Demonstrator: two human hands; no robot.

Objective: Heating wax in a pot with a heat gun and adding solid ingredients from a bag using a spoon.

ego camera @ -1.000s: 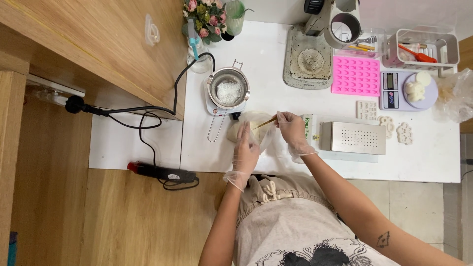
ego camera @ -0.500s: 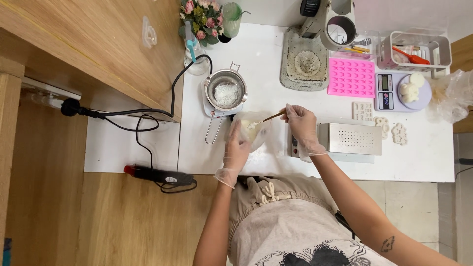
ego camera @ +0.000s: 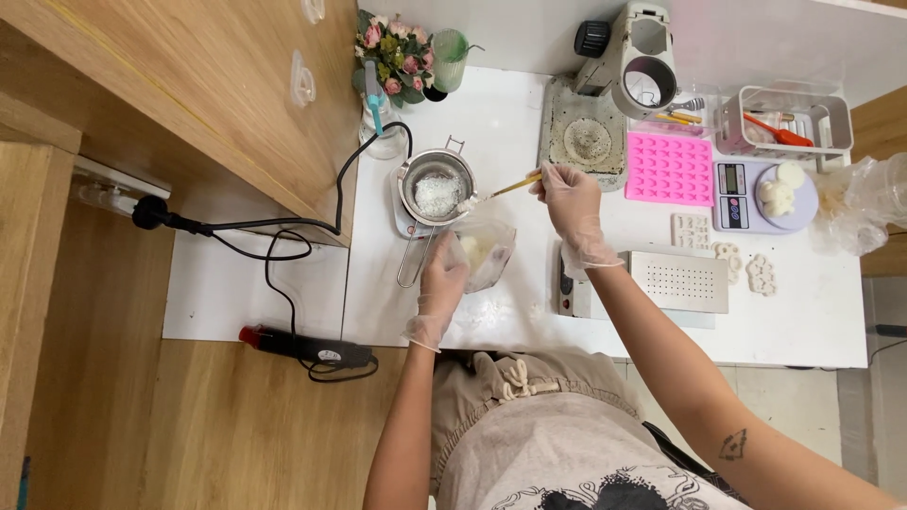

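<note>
The right hand, in a thin clear glove, pinches a slim wooden spoon at centre frame, its tip heaped with white flakes over the rim of a round steel pot. The left hand's grip, also gloved, is closed on a crinkled clear plastic bag of pale flakes, held just below the pot on the white tabletop. The pot holds a mound of the same white flakes and has a wire handle. To the upper right lie one pink silicone mould, one digital scale carrying white lumps, and one perforated metal box
</note>
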